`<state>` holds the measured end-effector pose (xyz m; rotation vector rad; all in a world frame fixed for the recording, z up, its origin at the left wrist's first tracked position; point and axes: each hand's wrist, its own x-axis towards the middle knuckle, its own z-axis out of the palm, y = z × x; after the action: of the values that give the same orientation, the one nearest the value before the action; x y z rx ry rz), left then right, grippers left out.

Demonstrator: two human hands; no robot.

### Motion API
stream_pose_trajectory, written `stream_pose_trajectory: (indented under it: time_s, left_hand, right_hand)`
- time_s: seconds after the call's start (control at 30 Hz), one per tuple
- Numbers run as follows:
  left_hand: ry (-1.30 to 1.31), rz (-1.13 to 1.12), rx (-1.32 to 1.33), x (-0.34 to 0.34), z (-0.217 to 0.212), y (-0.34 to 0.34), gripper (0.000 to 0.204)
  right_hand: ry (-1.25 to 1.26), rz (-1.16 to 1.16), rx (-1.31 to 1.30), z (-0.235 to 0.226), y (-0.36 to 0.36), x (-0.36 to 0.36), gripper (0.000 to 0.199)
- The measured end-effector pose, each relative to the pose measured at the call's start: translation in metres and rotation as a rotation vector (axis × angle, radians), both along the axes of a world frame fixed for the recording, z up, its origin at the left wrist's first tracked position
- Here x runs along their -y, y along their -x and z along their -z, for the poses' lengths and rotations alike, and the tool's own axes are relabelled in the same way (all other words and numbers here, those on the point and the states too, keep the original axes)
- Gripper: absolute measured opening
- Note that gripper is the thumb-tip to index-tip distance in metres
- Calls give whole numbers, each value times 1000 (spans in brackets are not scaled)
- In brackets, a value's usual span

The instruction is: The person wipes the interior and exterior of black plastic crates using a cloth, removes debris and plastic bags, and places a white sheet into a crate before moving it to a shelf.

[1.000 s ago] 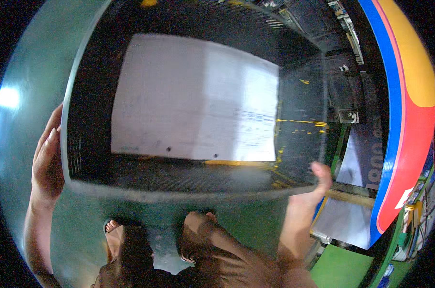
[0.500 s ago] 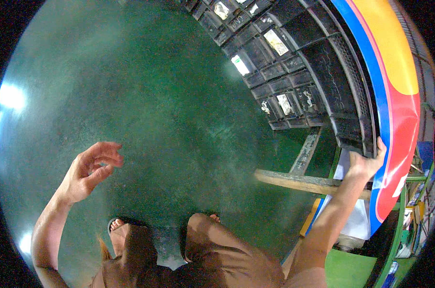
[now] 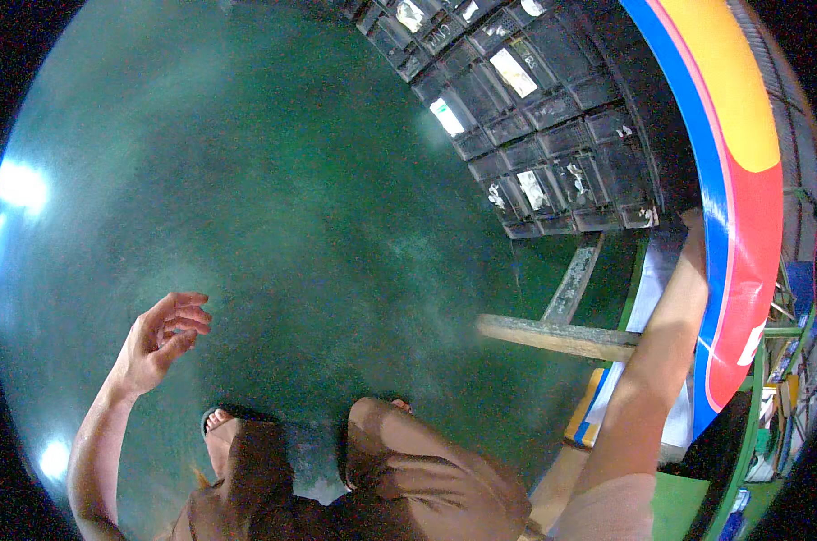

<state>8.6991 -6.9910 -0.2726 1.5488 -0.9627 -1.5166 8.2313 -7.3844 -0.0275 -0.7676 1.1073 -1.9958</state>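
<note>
My left hand [image 3: 163, 341] is raised over the green floor with fingers loosely bent and apart, holding nothing. On the right, my arm reaches forward beside a bright sheet [image 3: 749, 234] in blue, red and yellow. Only the wrist end of my right hand [image 3: 693, 219] shows; its fingers are hidden in the dark gap between the sheet and the black plastic crates [image 3: 553, 113]. These crates stand stacked, their sides ribbed and dotted with torn white labels.
A wooden frame [image 3: 553, 335] juts out low by the stack. White sheets [image 3: 647, 288] lie close to my right forearm. Green metal framing [image 3: 742, 451] and assorted items are at the far right. My legs [image 3: 426, 460] are bent below, sandalled feet on the green floor [image 3: 291, 198].
My right hand has gone forward, out of sight behind the bright sheet. The upper black crate whose edge it gripped no longer shows in front of the stack. My left hand has dropped slightly.
</note>
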Motion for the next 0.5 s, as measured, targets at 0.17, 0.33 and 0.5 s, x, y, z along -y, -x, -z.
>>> stream_pose_trajectory:
  time_s: [0.17,0.33,0.5]
  left_hand:
    - [-37,48,14,0,15,4,38]
    - [-149,-9,23,-18,32,-6,36]
    - [-205,-48,17,-14,37,-5,37]
  right_hand:
    - [-25,-6,-90,-23,13,9,30]
    - [-67,-32,-156,-19,23,15,28]
    - [-87,-69,-215,-17,17,32,26]
